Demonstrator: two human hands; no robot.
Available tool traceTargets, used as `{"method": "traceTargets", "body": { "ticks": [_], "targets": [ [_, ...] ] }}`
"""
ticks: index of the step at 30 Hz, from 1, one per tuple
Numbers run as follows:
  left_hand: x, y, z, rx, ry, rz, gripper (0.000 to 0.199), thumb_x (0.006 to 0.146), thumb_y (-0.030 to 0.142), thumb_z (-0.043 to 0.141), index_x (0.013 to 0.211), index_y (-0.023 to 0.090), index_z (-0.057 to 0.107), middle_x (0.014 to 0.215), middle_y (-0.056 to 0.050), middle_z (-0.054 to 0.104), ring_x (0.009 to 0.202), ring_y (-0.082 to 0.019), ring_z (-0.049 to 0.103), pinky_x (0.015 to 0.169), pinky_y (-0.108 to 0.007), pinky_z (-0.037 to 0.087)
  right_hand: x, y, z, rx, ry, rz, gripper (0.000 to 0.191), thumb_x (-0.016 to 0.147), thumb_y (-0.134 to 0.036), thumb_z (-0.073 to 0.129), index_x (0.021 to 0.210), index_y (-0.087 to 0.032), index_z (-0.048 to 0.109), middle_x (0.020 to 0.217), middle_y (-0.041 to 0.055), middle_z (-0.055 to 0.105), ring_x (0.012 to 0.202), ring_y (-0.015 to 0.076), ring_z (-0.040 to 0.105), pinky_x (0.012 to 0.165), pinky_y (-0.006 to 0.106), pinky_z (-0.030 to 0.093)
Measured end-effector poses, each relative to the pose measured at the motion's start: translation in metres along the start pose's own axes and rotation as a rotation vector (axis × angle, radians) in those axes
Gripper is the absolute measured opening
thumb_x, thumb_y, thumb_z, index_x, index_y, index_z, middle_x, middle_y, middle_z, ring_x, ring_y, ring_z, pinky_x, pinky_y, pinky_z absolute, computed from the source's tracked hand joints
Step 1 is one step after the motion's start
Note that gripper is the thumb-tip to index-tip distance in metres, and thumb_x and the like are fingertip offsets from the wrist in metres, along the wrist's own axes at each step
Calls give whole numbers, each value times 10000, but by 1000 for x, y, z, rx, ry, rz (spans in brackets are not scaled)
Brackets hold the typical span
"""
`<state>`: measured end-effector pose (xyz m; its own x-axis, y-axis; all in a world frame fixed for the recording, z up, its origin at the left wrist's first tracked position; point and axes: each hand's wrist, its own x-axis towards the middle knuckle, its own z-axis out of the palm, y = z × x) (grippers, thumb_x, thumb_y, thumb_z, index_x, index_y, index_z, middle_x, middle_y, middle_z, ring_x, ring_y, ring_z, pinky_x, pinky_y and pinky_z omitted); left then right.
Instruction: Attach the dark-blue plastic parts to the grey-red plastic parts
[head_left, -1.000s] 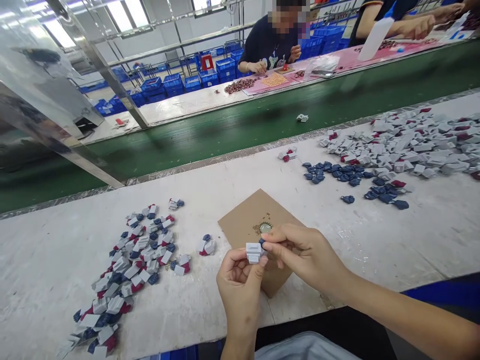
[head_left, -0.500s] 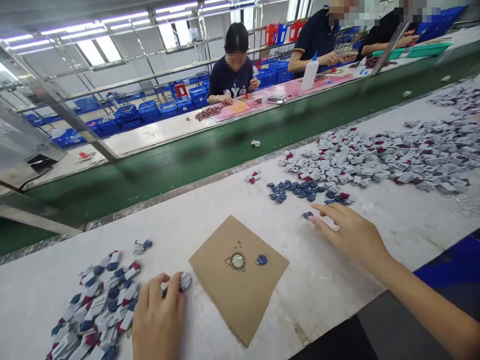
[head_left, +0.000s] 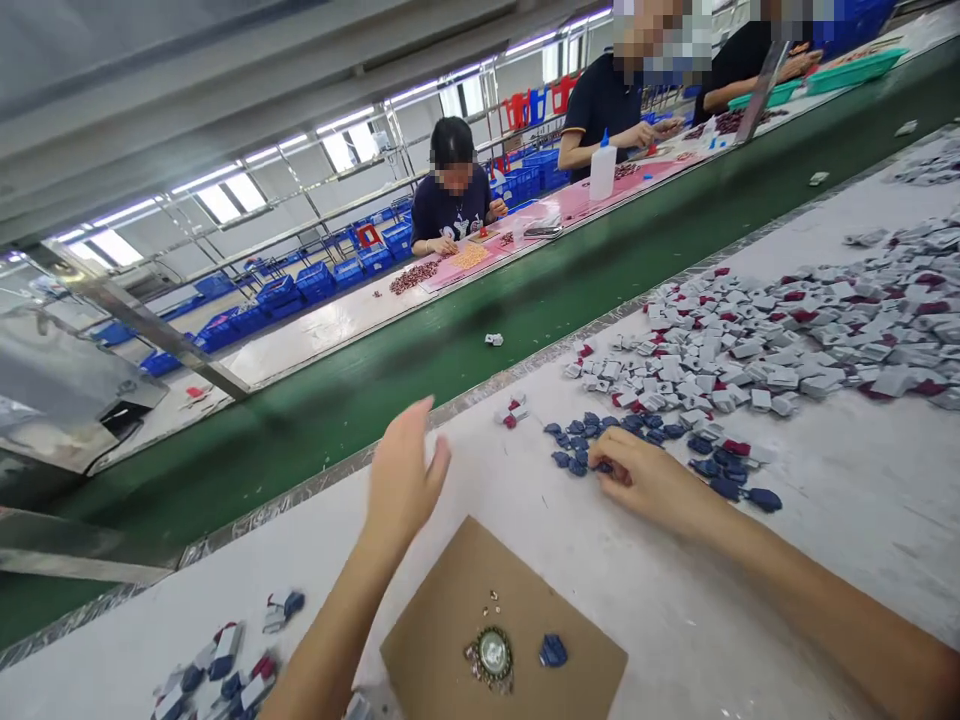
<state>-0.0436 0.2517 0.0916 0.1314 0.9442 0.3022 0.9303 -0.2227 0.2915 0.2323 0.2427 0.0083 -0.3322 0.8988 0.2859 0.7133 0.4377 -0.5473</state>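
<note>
My right hand [head_left: 634,468] is at the front of a group of small dark blue lumpy pieces [head_left: 576,443], its thumb and fingertips closed on one of them. That piece is mostly hidden by the fingers. Raised over the white table near the belt's edge is my left hand [head_left: 405,475], slightly blurred, thumb apart from the fingers and nothing visible in it. Below lies a brown cardboard square [head_left: 435,640]. On it rest a round metal-rimmed disc [head_left: 494,653], tiny shiny bits [head_left: 491,603] and a single dark blue piece [head_left: 553,650].
A large pile of grey-white blocks [head_left: 750,345], some with dark red ends, spreads at the right. More mixed blocks [head_left: 225,650] lie at lower left. A green conveyor belt [head_left: 420,370] crosses beyond the table. Co-workers sit across it, near a white bottle [head_left: 602,172].
My left hand has left the blocks at the left and moved up and right, past the cardboard. My right hand has shifted into the blue group and closed. The view has tilted.
</note>
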Motion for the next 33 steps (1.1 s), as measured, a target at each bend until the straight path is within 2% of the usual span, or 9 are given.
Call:
{"method": "traceTargets", "body": {
  "ticks": [3, 6, 9, 13, 18, 21, 25, 29, 33],
  "targets": [
    [110, 13, 57, -68, -85, -49, 526, 859, 298, 450, 1353, 177, 315, 1392, -124, 403, 1231, -273, 410, 935, -412, 406, -5, 8, 8, -32, 15, -17, 203, 807, -130, 423, 949, -186, 556, 873, 56, 560, 607, 130, 560, 537, 257, 463],
    [177, 16, 112, -128, -145, -169, 448, 854, 352, 496, 1263, 182, 428, 1274, -123, 495, 1091, -251, 521, 878, -461, 443, -8, 19, 8, -114, 17, -79, 196, 861, -173, 421, 977, -209, 575, 930, 65, 587, 727, 156, 608, 576, 259, 481],
    [204, 15, 141, -169, -144, -277, 361, 854, 360, 500, 1162, 174, 510, 1192, -99, 535, 1033, -229, 543, 865, -465, 451, -6, 26, 3, -147, 52, -139, 205, 892, -184, 402, 987, -217, 581, 959, 65, 604, 790, 157, 619, 615, 256, 490],
    [203, 13, 139, -263, -145, -327, 308, 847, 321, 521, 1112, 166, 537, 1148, -86, 556, 985, -207, 561, 829, -429, 477, -1, 24, -1, -125, 135, -175, 217, 905, -189, 389, 1005, -213, 580, 951, 70, 618, 761, 143, 623, 598, 241, 493],
    [154, 18, 106, -529, -109, -300, 289, 861, 337, 496, 1083, 158, 543, 1046, -72, 590, 850, -164, 591, 728, -362, 512, -1, 20, -1, -40, 165, -184, 211, 901, -177, 400, 995, -199, 588, 974, 77, 602, 821, 147, 619, 694, 252, 508],
    [93, 24, 78, -714, -55, -283, 300, 869, 358, 473, 1087, 156, 512, 912, -43, 598, 734, -136, 595, 615, -298, 508, -2, 22, 0, -25, 225, -203, 202, 901, -196, 405, 989, -192, 587, 957, 81, 589, 805, 151, 616, 705, 261, 505],
    [-4, 31, 34, -913, -11, -273, 392, 819, 368, 541, 1169, 250, 412, 715, 48, 542, 678, -122, 618, 551, -218, 459, -6, 20, 8, -6, 252, -249, 201, 895, -235, 410, 980, -193, 587, 934, 90, 580, 764, 173, 611, 662, 292, 501],
    [-83, 35, -2, -1063, -16, -343, 356, 780, 367, 588, 1110, 248, 525, 796, 9, 589, 741, -135, 640, 563, -202, 454, -14, -2, 18, 8, 207, -335, 178, 890, -236, 426, 976, -207, 579, 948, 85, 569, 799, 186, 600, 692, 314, 491],
    [-135, 36, -18, -1263, -19, -454, 232, 773, 341, 601, 957, 223, 523, 949, -42, 643, 911, -205, 650, 649, -242, 499, -27, -43, 23, 74, 101, -441, 165, 892, -209, 418, 981, -217, 557, 953, 83, 550, 785, 170, 581, 647, 293, 479]
  ]
}}
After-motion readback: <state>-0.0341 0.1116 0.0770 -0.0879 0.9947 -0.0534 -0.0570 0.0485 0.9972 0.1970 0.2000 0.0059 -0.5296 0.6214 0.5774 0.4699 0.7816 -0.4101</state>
